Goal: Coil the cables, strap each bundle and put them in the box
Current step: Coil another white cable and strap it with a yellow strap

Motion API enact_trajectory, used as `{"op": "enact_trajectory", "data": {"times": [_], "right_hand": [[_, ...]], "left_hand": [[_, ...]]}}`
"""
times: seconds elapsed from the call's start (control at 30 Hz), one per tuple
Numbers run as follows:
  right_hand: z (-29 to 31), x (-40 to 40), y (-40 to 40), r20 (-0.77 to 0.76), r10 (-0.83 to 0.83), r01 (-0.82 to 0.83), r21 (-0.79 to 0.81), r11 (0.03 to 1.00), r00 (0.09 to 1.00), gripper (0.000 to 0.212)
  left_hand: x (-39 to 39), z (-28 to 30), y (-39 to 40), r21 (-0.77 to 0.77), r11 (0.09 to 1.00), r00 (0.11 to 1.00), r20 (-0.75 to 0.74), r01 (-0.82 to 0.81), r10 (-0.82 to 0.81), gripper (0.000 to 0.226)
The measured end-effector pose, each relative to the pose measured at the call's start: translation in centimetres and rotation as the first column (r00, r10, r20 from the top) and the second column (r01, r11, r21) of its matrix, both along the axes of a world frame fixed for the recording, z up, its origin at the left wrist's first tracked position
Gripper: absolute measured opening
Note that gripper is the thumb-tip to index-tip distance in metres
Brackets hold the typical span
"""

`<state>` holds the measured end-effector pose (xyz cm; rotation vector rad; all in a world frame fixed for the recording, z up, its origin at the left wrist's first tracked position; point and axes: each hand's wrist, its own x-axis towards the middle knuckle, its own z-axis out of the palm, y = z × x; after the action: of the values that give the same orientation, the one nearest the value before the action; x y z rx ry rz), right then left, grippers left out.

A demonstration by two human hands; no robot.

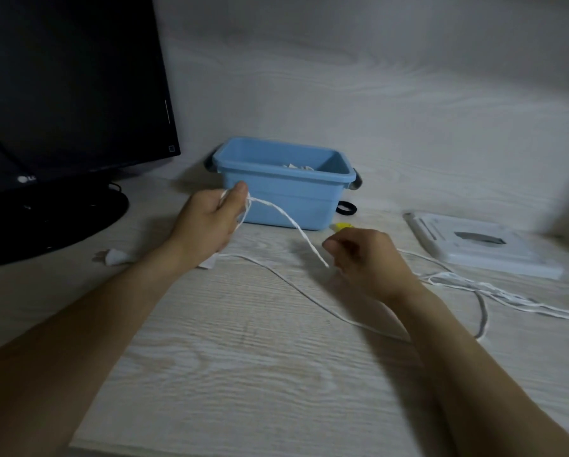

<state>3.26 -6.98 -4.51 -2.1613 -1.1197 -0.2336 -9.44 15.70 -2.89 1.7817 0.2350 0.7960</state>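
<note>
A pale wood-grain desk (pixel 243 357) was set against a plain light wall (pixel 375 77) under dim lighting. A dark monitor (pixel 62 94) on a round black base stood at the left, and a flat white device (pixel 484 245) lay at the right. A blue box (pixel 284 184) stood at the back centre, with something pale partly seen inside it. A black strap loop (pixel 346 208) and a small yellow object (pixel 342 226) lay just beside the box. The left hand (pixel 210 219) was closed around loops of white cable (pixel 289 222) in front of the box. The right hand (pixel 365 258) was curled, pinching the same cable lower down. The remaining cable trailed loosely across the desk to the right. A white plug (pixel 111 257) lay near the left forearm.
</note>
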Motion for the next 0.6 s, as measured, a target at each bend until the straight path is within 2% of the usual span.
{"op": "enact_trajectory", "data": {"times": [0.07, 0.13, 0.27, 0.3, 0.37, 0.43, 0.5, 0.6], "right_hand": [[0.0, -0.5, 0.0, -0.075, 0.040, -0.038, 0.023, 0.999, 0.996, 0.011], [0.2, -1.6, 0.3, -0.231, 0.128, -0.107, 0.101, 0.989, 0.964, 0.025], [1.1, -4.5, 1.4, -0.493, 0.388, -0.264, 0.304, 0.915, 0.779, 0.047], [1.2, -5.1, 1.7, -0.507, 0.430, -0.276, 0.351, 0.895, 0.747, 0.046], [0.9, -5.3, 2.2, -0.452, 0.420, -0.231, 0.415, 0.880, 0.787, 0.037], [0.5, -4.6, 2.3, -0.387, 0.354, -0.142, 0.480, 0.866, 0.852, 0.034], [0.5, -3.8, 2.2, -0.351, 0.272, -0.059, 0.514, 0.855, 0.896, 0.031], [0.5, -3.4, 2.0, -0.347, 0.206, 0.008, 0.527, 0.850, 0.915, 0.020]], "left_hand": [[-0.1, -0.1, -0.2, 0.029, 0.999, 1.000, -0.007, 0.016, -0.015, 0.049], [-0.1, -0.3, -0.5, 0.066, 0.998, 1.000, -0.011, 0.005, -0.004, 0.050], [-0.1, -0.6, -1.3, 0.269, 0.956, 0.993, 0.005, -0.114, 0.117, 0.056], [-0.1, -0.5, -1.2, 0.300, 0.946, 0.991, -0.008, -0.125, 0.134, 0.058], [-0.4, -0.1, -1.2, 0.313, 0.948, 0.991, -0.098, -0.056, 0.091, 0.061], [-0.9, 0.3, -1.8, 0.227, 0.964, 0.952, -0.300, 0.138, -0.066, 0.061], [-1.4, 0.6, -2.6, -0.018, 0.957, 0.860, -0.435, 0.288, -0.267, 0.054], [-1.9, 1.5, -3.1, -0.366, 0.843, 0.756, -0.393, 0.393, -0.523, 0.053]]}}
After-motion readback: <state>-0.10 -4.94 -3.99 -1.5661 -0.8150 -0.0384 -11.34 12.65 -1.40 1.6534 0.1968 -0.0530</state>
